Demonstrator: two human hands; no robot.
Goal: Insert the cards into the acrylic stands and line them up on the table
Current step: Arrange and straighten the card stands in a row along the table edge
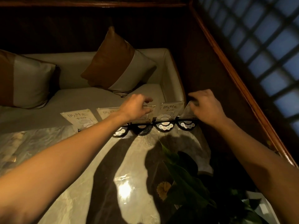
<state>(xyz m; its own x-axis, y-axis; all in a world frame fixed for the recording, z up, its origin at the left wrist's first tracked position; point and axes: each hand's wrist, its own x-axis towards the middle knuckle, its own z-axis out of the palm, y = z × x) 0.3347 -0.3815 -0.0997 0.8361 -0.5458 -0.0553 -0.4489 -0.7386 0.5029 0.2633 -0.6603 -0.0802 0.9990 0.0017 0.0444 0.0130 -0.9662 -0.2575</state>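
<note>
Stands sit in a row along the table's (pixel 90 159) far edge, cards in: 09 stand (pixel 79 118) far left, 06 stand (pixel 171 110) between my hands. Left hand (pixel 137 106) fingers curled over the top of the third stand (pixel 149 110). Right hand (pixel 205 105) pinches the last stand (pixel 188 113), which is tilted.

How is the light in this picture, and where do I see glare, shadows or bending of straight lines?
Head view: the room is dim and warm. A bright glare spot lies on the glossy table; dark arm shadows cross it. The plant is almost black. The window glows blue. The wide lens bends the wooden frame, and the right hand is slightly blurred.
</note>
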